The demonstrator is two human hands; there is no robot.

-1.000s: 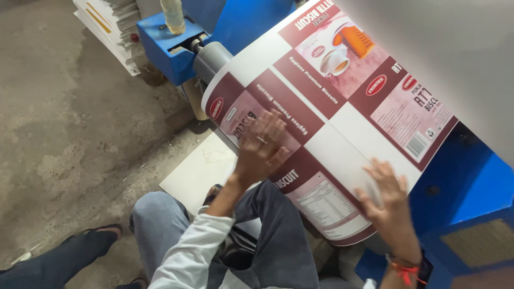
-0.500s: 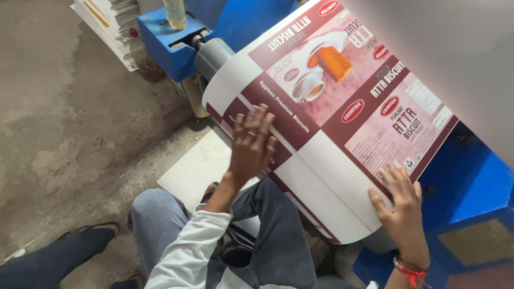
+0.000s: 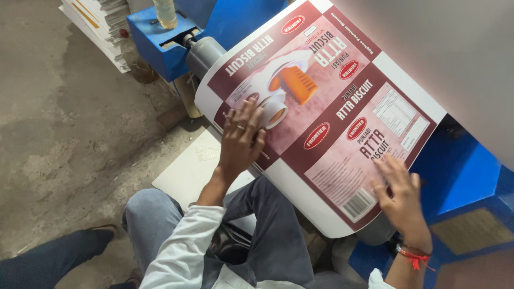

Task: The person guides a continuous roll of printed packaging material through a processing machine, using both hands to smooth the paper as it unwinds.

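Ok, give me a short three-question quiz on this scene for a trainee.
1. True or false: both hands lie flat on the printed sheet.
2. What does the sheet wrap around? A) the grey roller B) a wooden board C) a bucket
3. Fill in: the red thread sits on the ____ wrist.

Key
1. True: the left hand and the right hand both press open on it.
2. A
3. right; the red thread is by the right hand.
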